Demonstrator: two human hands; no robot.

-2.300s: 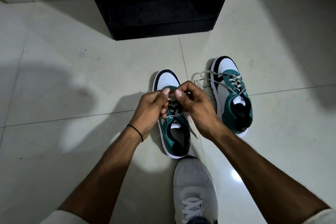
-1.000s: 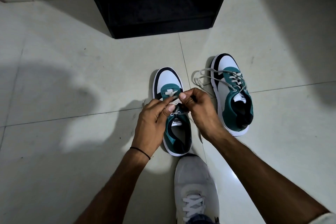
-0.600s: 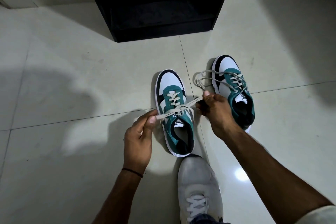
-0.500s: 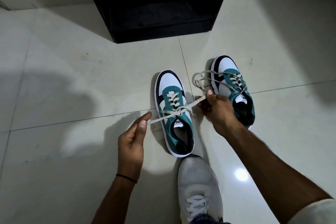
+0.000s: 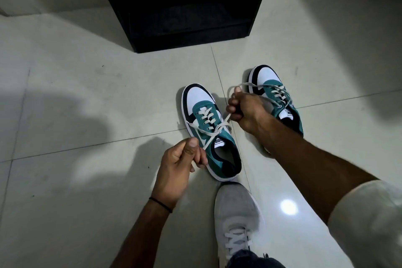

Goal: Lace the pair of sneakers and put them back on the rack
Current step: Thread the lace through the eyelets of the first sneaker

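Both ends of the flat off-white cotton lace (image 5: pixel 217 129) of the near teal, white and black low-top sneaker (image 5: pixel 210 130) are held taut: one end is pinched in the closed grip of the left hand (image 5: pixel 180 169), the other in the closed grip of the right hand (image 5: pixel 245 109). This sneaker stands on the pale tiled floor (image 5: pixel 87 104), just left of its laced twin sneaker (image 5: pixel 280 102), whose loose lace loops lie at its toe. The lace is judged soft, limp and light, best held close to its tips; the sneaker itself is judged light and flexible, so it may slide on the glossy tile when pulled, and is best lifted by the heel collar. The twin's heel is hidden by the right forearm. The interior of the black open-fronted rack (image 5: pixel 185 11), at the far side, is too dark to be made out, and its top is cut off.
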